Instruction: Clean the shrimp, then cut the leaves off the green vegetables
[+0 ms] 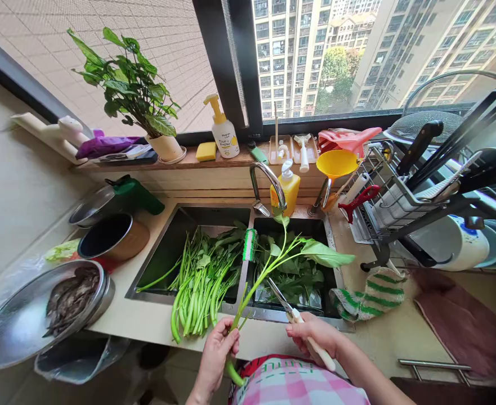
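My left hand (219,350) is closed around the lower part of a long water spinach stalk (256,283), whose leafy top reaches over the right sink basin. In my right hand (313,333) are scissors with white handles (321,355). Their metal blades (280,293) point up and left, close beside the stalk. A heap of water spinach (203,287) lies in the left basin, its stems hanging over the front edge. Loose leaves (302,275) fill much of the right basin (333,270).
A colander of dark shrimp (72,301) and a brown pot (115,239) stand at left. The faucet (268,174) arches over the divider, where a green-and-white cloth (250,244) hangs. A dish rack (383,208) with knives and a striped cloth (374,293) are at right.
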The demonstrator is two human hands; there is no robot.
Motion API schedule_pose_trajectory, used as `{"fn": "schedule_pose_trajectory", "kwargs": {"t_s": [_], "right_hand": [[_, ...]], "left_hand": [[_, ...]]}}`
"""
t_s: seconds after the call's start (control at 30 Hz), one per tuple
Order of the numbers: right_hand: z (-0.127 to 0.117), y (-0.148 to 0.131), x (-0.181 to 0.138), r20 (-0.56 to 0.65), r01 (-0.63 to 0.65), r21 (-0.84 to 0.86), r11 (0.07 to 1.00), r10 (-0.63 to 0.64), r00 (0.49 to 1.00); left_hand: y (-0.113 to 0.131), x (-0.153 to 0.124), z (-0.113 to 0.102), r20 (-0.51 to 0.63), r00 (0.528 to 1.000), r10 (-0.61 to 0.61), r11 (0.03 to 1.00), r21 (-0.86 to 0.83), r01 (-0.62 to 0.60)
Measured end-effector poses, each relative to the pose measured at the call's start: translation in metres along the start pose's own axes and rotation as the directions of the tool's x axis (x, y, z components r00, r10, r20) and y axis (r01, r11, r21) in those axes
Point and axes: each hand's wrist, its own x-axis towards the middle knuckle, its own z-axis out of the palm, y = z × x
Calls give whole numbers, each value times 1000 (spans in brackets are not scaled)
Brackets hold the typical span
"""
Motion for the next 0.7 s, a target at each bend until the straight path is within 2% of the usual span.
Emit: {"fn": "schedule_pose_trajectory", "kwargs": {"t_s": [0.1,0.2,0.4,0.53,0.7], "right_hand": [[0,-3,8,98,-8,89,996,-1,995],[3,-10,15,128,-3,115,993,-12,992],[13,-16,14,17,33,3,999,-33,999],[9,-9,1,-70,38,-8,999,-38,997],[4,-9,-12,-114,97,-50,994,-102,988]], "left_hand": [[4,-3,-2,10,999,-47,998,-36,48],[4,-3,-4,12,998,-58,998,-11,58],[1,-1,-13,-48,999,-22,1000,21,23],[4,-1,-19,-139,990,-2,999,35,7],[5,-2,-21,-181,984,5,998,63,6]]}}
